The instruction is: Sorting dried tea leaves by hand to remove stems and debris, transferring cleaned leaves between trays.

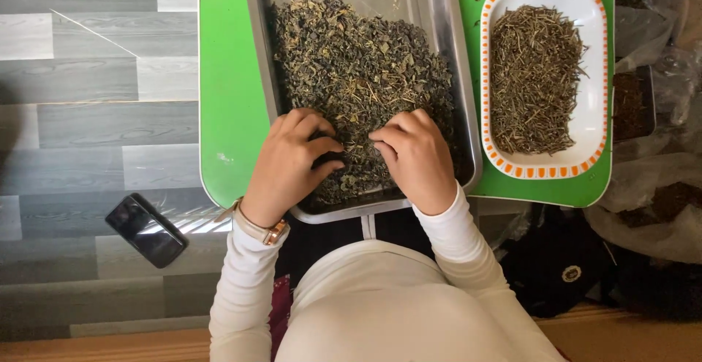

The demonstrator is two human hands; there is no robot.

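**Asker:** Hands first, please — where are they seen?

**Describer:** Both hands are seen from above, at the near end of a metal tray (439, 11). The left hand (292, 161) and the right hand (417, 159) are laid side by side on a heap of dried green leaves (358, 77), close together but apart. A watch (257, 227) with a pale strap is worn on the left wrist.

**Asker:** How is each grip held?

**Describer:** The fingers of both hands are curled inward toward each other, and their tips are pressed into the leaves. The left grip is seen bent, thumb under fingers, on a small clump. For the right grip, whether anything is pinched cannot be told, since the fingertips are hidden.

**Asker:** Where is the tray placed?

**Describer:** It is set on a green worktop (227, 99), in front of the person's lap. Just to its right, a white oblong dish (596, 62) with an orange-patterned rim is placed, filled with dry stalks (534, 77). A dark phone (146, 230) is left on the grey wooden floor (80, 91), to the left. Plastic bags (651, 201) are piled at the right edge.
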